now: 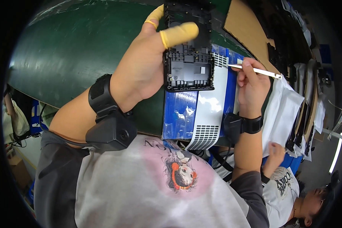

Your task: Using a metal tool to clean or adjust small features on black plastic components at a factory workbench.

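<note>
Over the dark green tabletop (83,49), the left hand (140,62) grips a black rectangular plastic housing (188,74), open and ribbed inside; the yellow-covered thumb lies across it, other fingers are partly hidden. The housing's upper end is cut off. It partly covers a white strip with black rectangles (212,98). The right hand's (251,85) fingers pinch a slim white tool (268,73). Rightmost, white plastic bags (279,108) have contents I cannot make out.
</note>
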{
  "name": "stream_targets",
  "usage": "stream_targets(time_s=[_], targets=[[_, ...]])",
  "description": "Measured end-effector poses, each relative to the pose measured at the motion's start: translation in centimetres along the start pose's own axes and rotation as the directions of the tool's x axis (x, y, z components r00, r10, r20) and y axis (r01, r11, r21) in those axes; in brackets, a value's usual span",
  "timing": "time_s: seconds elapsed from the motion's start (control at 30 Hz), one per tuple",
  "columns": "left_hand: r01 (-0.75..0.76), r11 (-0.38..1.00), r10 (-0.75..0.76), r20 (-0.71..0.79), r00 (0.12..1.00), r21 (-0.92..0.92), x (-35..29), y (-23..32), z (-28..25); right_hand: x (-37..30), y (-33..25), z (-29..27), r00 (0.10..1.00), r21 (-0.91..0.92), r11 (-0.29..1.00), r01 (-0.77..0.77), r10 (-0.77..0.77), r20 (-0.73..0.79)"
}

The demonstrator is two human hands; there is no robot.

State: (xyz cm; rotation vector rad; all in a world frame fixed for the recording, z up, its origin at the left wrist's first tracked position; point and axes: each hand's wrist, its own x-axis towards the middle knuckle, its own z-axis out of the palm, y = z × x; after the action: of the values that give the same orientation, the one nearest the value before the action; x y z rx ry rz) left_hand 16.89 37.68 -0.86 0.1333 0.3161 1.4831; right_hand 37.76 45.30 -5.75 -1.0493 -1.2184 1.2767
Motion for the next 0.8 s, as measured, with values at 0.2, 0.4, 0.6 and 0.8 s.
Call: stream_targets(time_s=[0.2, 0.4, 0.6, 0.8], targets=[[-0.018, 0.937, 0.058, -0.105, 0.993, 0.35, 1.4, -0.4, -3.8, 0.4, 0.4, -0.3, 1.0, 0.025, 0.999, -0.03, 0.03, 0.009], [-0.084, 0.937, 0.143, -0.151, 0.978, 0.339, 1.7, -1.2, -4.4, 0.3, 0.6, 0.0, 0.999, 0.013, 1.0, -0.024, 0.024, 0.025], [-0.113, 0.933, 0.177, -0.164, 0.97, 0.341, 1.5, -1.6, -3.9, 0.2, 0.7, 0.0, 1.0, -0.009, 1.0, -0.029, 0.029, -0.001], [-0.118, 0.93, 0.159, -0.092, 0.983, 0.348, 1.1, -1.8, -3.6, 0.4, 0.7, 0.0, 0.998, 0.032, 0.998, -0.05, 0.049, 0.034]])
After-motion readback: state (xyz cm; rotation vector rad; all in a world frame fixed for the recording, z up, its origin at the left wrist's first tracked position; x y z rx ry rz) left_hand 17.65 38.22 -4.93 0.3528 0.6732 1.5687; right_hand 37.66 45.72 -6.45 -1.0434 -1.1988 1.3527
